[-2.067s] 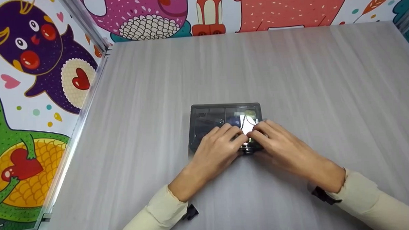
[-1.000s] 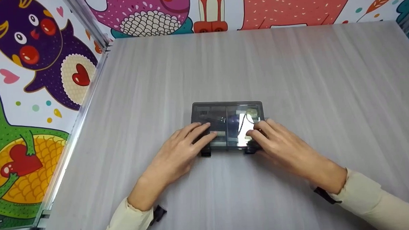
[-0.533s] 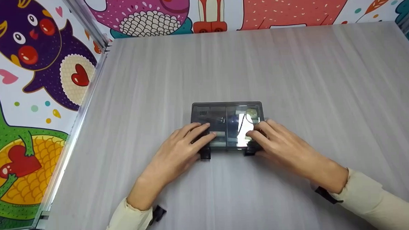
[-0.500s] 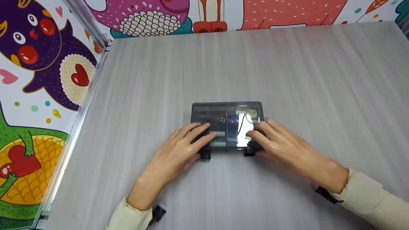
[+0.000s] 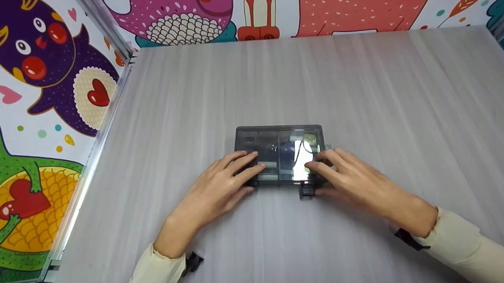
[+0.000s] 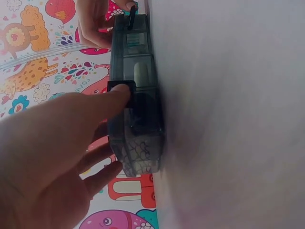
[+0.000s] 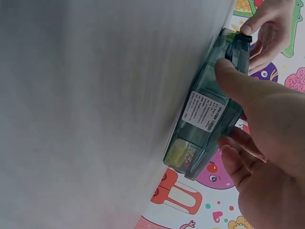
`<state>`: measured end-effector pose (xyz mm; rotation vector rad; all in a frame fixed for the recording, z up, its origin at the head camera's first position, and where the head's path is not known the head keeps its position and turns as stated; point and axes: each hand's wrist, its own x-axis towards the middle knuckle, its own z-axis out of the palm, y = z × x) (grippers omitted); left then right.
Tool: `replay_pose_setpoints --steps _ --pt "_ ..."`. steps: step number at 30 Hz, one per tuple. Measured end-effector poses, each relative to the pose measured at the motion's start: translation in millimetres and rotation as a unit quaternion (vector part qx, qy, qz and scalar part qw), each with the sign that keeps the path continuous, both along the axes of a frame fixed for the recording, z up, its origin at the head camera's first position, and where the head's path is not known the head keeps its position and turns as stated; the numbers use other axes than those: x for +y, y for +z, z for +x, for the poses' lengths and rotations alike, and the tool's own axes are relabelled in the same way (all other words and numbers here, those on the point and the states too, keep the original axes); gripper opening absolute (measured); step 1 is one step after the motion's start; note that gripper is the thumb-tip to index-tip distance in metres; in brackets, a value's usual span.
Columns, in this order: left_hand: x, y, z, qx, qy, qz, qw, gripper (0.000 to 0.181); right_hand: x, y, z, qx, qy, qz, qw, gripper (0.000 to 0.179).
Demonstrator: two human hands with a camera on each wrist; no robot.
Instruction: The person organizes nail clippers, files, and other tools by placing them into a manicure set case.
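Note:
A smoky see-through compartment box lies on the table, its lid down over a dark cord and other small items. My left hand grips its left front, fingertips on the lid and thumb on the black latch there. My right hand grips the right front corner, with index finger and thumb around the edge. Beside that thumb a second black latch sticks out from the front. A white printed label on the box's side shows in the right wrist view.
The grey wood-look table reaches back to a wall printed with cartoon animals. A metal frame rail edges its left side. Black wrist mounts sit at the cuffs.
My left hand has gone from the right latch to the left one. Lately the left latch has slipped under my left thumb, and the right latch juts out farther as my right hand shifts slightly right.

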<state>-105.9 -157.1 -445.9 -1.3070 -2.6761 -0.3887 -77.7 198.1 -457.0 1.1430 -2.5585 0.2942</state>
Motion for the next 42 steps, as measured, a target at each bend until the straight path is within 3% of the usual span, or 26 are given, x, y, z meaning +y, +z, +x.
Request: replay_pose_setpoints --steps 8,15,28,35,42 --pt "0.6 0.7 -0.1 -0.028 0.010 0.006 0.9995 0.052 2.5 -0.3 -1.4 0.003 0.014 -0.011 0.9998 0.066" --pt "1.7 0.3 -0.2 -0.030 0.011 0.011 0.9994 0.052 4.7 0.4 -0.4 0.002 0.014 -0.014 0.9998 0.062" --pt "3.0 2.8 -1.2 -0.057 0.017 0.014 0.9981 0.052 2.7 3.8 2.2 -0.039 0.006 -0.015 0.9991 0.053" --pt "3.7 4.6 -1.0 -0.068 0.024 0.008 0.9973 0.052 -6.0 3.0 3.1 -0.004 -0.021 0.019 0.9996 0.072" --pt "3.6 4.1 -1.2 -0.071 0.020 0.016 0.9971 0.052 -8.5 0.3 1.8 0.013 -0.022 0.002 0.9997 0.058"
